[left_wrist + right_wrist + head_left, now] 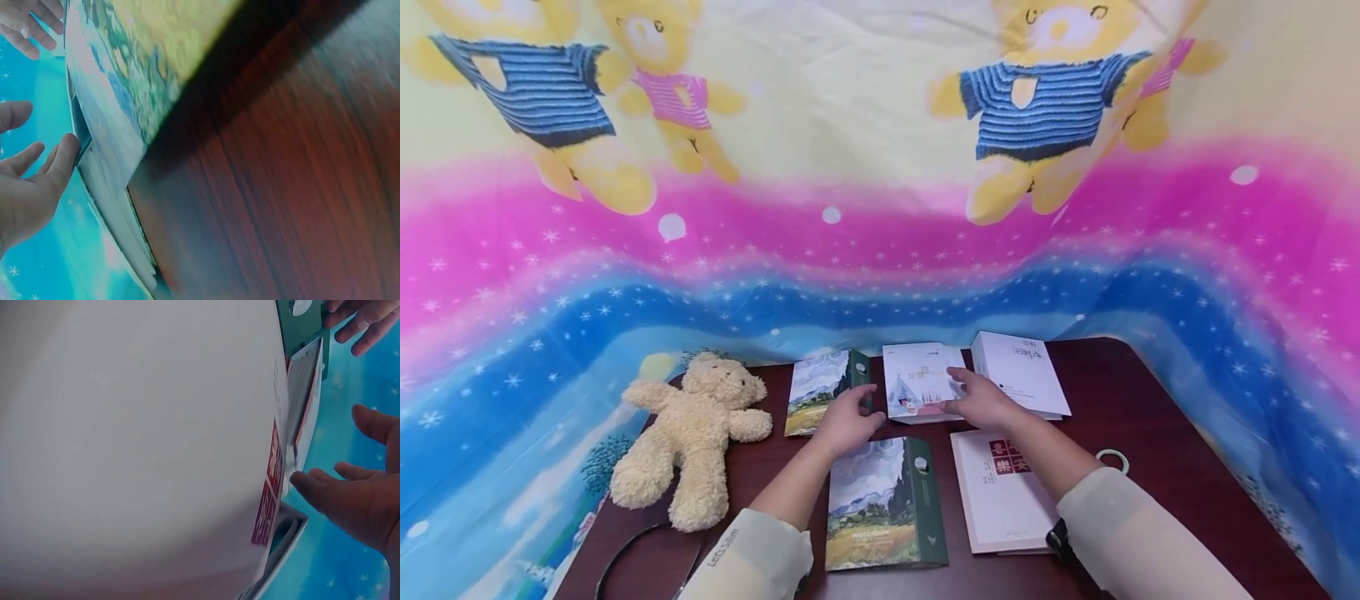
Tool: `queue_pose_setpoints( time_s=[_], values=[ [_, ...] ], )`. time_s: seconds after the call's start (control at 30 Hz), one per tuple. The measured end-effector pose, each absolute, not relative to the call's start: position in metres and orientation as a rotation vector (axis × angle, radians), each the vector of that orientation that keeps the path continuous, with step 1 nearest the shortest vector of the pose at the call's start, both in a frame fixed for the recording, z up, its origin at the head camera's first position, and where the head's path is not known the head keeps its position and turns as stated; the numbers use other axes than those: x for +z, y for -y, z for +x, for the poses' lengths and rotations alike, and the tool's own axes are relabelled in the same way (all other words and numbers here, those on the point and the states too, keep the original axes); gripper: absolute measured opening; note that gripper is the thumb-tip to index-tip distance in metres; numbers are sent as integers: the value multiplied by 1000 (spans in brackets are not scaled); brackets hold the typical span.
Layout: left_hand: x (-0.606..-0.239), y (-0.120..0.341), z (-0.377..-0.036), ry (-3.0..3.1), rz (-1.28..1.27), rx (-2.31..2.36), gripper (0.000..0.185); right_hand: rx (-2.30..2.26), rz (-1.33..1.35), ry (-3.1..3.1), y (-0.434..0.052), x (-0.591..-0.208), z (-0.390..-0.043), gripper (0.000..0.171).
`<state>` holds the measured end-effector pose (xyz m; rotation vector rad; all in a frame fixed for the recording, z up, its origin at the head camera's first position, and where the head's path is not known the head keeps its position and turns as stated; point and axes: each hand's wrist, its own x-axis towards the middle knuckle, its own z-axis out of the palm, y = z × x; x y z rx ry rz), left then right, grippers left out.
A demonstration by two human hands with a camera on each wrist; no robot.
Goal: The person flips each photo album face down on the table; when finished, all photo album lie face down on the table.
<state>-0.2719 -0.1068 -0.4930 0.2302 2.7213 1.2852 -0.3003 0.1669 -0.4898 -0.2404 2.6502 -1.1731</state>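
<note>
Tent-print booklet point(920, 383), lower centre of the head view: left hand point(846, 421) and right hand point(988, 402) flank it, fingers parted, likely lining it up; next wants a light two-sided nudge. Left wrist view: fingers wide, nothing held. Right wrist view: wide too, contact hard to tell.

I'm counting two matching photo albums point(871, 504) with landscape covers lying on one desk point(1127, 404), plus three white-covered books point(919, 379): one showing a tent, one showing red character blocks and one showing dark lettering. One left hand point(848, 421) and one right hand point(988, 402) are showing, making two, and two pale sleeves point(1142, 533) are covering the forearms. One teddy bear point(696, 429), one pale ring point(1122, 457) and one thin black cord point(617, 552) are lying there too. Across one cloth backdrop point(865, 242), four printed bears point(1037, 112) are appearing, two wearing blue stripes, two wearing pink.
</note>
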Motion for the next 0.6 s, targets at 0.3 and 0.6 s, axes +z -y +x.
queue_pose_setpoints(
  time_s=[0.3, 0.6],
  values=[
    [-498, 98, -277, -2627, 134, 1348, 68, -1127, -230, -2638, -175, -493, -304, 82],
    [-506, 83, -284, -2595, 108, 1337, 76, -1109, -183, -2629, -180, -500, -306, 84]
  ],
)
